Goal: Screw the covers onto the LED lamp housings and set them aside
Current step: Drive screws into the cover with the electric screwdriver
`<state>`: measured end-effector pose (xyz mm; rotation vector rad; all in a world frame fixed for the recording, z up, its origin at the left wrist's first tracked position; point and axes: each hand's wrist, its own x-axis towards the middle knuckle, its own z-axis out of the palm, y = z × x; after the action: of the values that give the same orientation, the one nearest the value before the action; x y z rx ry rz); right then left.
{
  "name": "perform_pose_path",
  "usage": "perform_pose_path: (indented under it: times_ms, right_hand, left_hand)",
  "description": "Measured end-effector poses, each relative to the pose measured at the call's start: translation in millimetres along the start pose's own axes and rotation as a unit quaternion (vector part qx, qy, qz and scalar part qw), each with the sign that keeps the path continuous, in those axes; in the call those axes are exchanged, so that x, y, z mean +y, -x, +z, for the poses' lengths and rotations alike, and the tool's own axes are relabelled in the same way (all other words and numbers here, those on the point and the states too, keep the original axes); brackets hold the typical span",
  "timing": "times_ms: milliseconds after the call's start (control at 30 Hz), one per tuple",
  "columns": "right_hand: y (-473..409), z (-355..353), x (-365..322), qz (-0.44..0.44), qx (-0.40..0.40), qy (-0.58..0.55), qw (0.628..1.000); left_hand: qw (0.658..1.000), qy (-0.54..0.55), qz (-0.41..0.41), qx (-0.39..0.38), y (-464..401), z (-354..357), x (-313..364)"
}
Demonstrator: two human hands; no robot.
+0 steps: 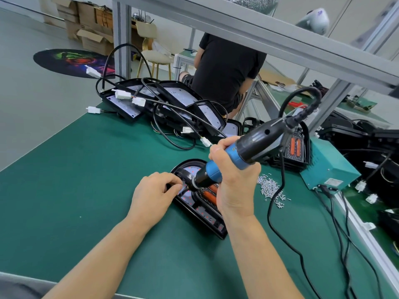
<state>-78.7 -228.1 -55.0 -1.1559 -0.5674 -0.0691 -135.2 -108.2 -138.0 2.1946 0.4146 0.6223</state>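
My right hand grips the screwdriver, tip slanting down-left at the lamp housing, frame centre. My left hand pinches beside the tip; what it holds, I can't tell.

Right hand round electric screwdriver, tip at lamp housing.

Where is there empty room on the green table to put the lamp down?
Bare green mat lies left of the black LED lamp housing under the hands, reaching the table's left edge, and below it between the forearms. It is crowded at the back with the pile of black wired housings, and right by the loose silver screws and teal power box.
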Motion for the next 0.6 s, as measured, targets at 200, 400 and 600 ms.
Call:
perform_pose_path:
  times_ms: [200,400,600]
  right_hand:
    - [5,-6,-5,0.016,0.057,-0.033,0.998]
    - [13,-36,-28,-0.036,0.17,-0.066,0.983]
    - [17,-84,-58,-0.136,0.298,-0.072,0.942]
  left_hand:
    - [1.0,-0.005,-0.005,-0.003,1,-1,-1]
    - [0.999,0.033,0.009,0.035,2,-5,7]
    - [0.994,0.078,0.066,0.025,-3,2,49]
